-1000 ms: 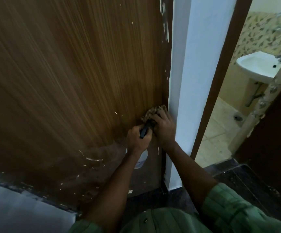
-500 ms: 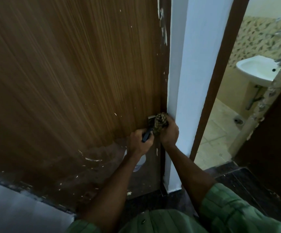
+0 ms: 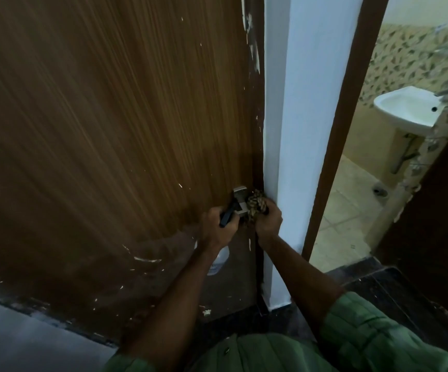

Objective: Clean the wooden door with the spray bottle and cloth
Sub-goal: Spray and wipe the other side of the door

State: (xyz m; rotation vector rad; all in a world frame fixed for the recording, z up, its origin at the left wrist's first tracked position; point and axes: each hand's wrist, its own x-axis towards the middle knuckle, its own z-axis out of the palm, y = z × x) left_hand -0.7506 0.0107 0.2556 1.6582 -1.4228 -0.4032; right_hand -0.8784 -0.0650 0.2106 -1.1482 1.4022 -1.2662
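I have my right hand (image 3: 267, 220) bunching the cloth (image 3: 255, 205) against the door (image 3: 110, 130) edge at lower centre, by a metal fitting (image 3: 240, 196). My left hand (image 3: 219, 226) grips the bottle (image 3: 220, 260). Pale flecks across the lower door suggest plenty left.

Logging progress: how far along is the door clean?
Done: can't tell; no wiped patch shows. In hand: right hand bunches the cloth by the metal fitting at the door edge; left hand grips the spray bottle. Left: white flecks low on the panel.
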